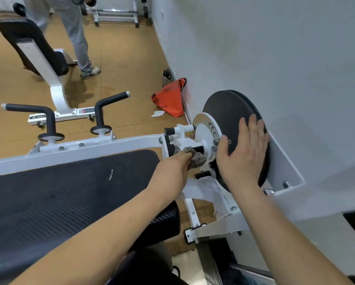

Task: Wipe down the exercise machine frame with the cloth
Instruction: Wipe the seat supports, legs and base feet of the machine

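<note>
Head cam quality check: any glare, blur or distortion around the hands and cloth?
Head view: wide-angle bending, the frame bar and wall edge curve; glare on the chrome ring beside the black disc; soft overall, the cloth under the left hand is mushy in texture; right hand on the disc reads clearly; lighting even, only faint floor shadows.

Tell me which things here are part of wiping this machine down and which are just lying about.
In the job:
grey cloth, gripped by left hand
white machine frame
black disc, steadied by right hand

Lying about:
orange bag
scrap of paper
dark bottle
white bench
</note>
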The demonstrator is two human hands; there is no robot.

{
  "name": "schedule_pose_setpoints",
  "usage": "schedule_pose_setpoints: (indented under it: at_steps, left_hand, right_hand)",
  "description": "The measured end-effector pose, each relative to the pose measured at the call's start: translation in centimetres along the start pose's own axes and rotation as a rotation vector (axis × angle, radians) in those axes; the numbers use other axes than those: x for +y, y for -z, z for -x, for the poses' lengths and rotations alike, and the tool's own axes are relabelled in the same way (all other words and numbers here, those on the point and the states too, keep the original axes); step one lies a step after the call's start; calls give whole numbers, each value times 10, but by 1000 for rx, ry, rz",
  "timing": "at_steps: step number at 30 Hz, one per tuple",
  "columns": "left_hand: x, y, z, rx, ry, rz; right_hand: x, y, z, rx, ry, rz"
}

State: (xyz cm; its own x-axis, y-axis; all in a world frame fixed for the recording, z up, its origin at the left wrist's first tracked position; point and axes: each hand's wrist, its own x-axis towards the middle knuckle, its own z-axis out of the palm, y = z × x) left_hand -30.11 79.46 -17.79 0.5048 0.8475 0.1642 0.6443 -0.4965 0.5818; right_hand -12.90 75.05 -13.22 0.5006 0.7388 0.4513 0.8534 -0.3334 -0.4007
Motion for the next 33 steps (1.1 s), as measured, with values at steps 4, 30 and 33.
schedule_pose_setpoints:
  at_steps: [4,30,33]
  left_hand:
    - [12,-12,13,-234,-4,37]
    - [50,-43,218,47,286,518]
    - [39,-61,254,88,557,660]
  right_hand:
    - [-11,2,41,-79,-10,-243]
    - [6,49,240,-522,-1039,-1102]
    - [9,51,271,-654,-1045,-1140]
